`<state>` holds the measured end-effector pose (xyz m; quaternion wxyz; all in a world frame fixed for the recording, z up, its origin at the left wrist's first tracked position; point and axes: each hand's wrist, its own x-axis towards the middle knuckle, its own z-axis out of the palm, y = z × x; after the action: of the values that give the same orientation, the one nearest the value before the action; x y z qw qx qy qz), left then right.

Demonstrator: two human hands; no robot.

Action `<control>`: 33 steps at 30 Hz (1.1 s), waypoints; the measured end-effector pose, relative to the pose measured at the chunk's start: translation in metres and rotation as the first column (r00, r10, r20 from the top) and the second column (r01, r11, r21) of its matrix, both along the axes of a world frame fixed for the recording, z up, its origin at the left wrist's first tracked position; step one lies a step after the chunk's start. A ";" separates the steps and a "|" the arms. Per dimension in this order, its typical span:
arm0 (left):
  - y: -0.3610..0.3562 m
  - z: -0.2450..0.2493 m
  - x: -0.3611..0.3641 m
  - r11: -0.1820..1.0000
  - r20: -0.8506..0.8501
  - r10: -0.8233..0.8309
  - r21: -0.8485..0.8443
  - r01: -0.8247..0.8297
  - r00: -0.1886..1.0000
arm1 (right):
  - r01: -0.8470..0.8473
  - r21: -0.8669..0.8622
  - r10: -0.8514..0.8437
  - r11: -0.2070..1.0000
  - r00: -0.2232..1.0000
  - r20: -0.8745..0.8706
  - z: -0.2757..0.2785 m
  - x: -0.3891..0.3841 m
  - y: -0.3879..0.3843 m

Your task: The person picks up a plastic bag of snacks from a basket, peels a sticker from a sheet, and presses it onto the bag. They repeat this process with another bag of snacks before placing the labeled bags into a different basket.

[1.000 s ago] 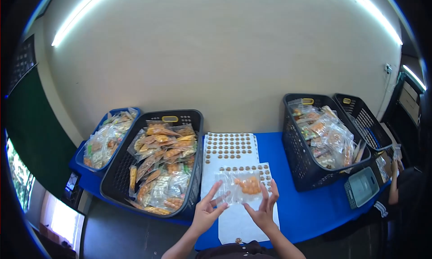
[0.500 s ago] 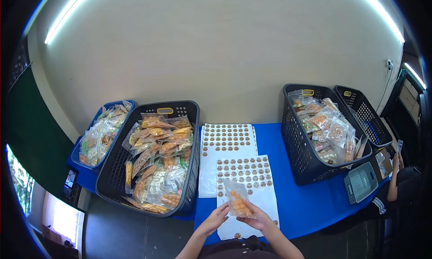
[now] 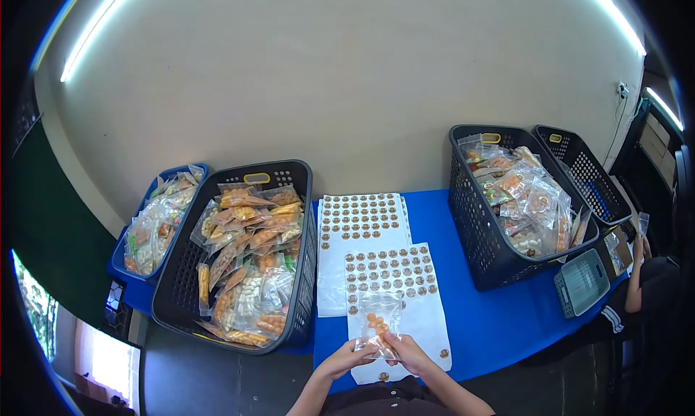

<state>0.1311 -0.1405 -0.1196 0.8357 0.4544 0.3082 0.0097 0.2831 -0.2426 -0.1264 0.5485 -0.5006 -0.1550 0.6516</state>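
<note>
A clear plastic bag of round orange snacks (image 3: 376,322) is held upright over the front sticker sheet (image 3: 405,322). My left hand (image 3: 349,358) is closed on the bag's lower left corner. My right hand (image 3: 408,354) grips its lower right side, thumb across the front. Rows of small round brown stickers cover the sheet's upper part, and two more sit near its bottom edge. Behind it lies another sheet of the same round stickers (image 3: 358,217), partly overlapped by the front one.
On the left, a black basket (image 3: 308,271) and a blue basket (image 3: 119,253) hold bagged snacks. At right stand another filled black basket (image 3: 470,221), a second black basket (image 3: 579,145) and a grey-green tray (image 3: 583,282). A co-worker's arm (image 3: 635,282) shows at the far right, beside the blue tablecloth (image 3: 492,336).
The bag has turned more upright and faces me, slightly lower. My left hand has moved in from beside the bag to its lower corner. The view has shifted slightly.
</note>
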 end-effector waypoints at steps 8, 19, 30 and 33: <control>0.002 0.000 -0.014 0.955 -0.143 0.082 0.294 -0.037 0.986 | -0.274 0.021 0.274 0.962 0.961 -0.037 -0.002 0.006 -0.004; -0.008 -0.023 -0.017 0.980 -0.127 0.135 0.165 -0.113 0.983 | -0.125 -0.027 0.126 0.992 0.991 0.043 -0.020 -0.011 -0.013; 0.022 -0.014 -0.015 0.954 0.097 0.273 -0.152 -0.257 0.957 | -0.442 0.004 0.432 0.897 0.877 0.209 -0.018 -0.018 -0.005; 0.023 -0.026 -0.015 0.926 0.170 0.371 -0.134 -0.352 0.913 | -0.242 -0.090 0.248 0.966 0.967 0.060 -0.072 0.015 0.020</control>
<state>0.1163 -0.1172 -0.1451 0.8671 0.3438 0.3048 0.1925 0.2985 -0.2225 -0.1988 0.4368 -0.5224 -0.2082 0.7021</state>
